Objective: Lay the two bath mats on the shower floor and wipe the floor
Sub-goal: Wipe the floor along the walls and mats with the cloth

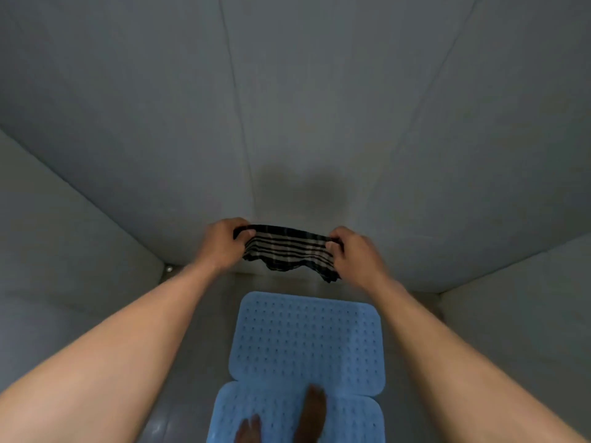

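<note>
Two blue perforated bath mats lie on the shower floor (192,346), the far mat (307,340) butted end to end against the near mat (281,417), where two bare feet (287,420) stand. No writing can be read on either. Bare floor runs along both long sides of the far mat and beyond its far edge to the grey wall (287,107). Above that edge, a striped cloth (287,251) hangs stretched between the left hand (220,244) and right hand (355,251), fingers pinched closed on its top corners.
</note>
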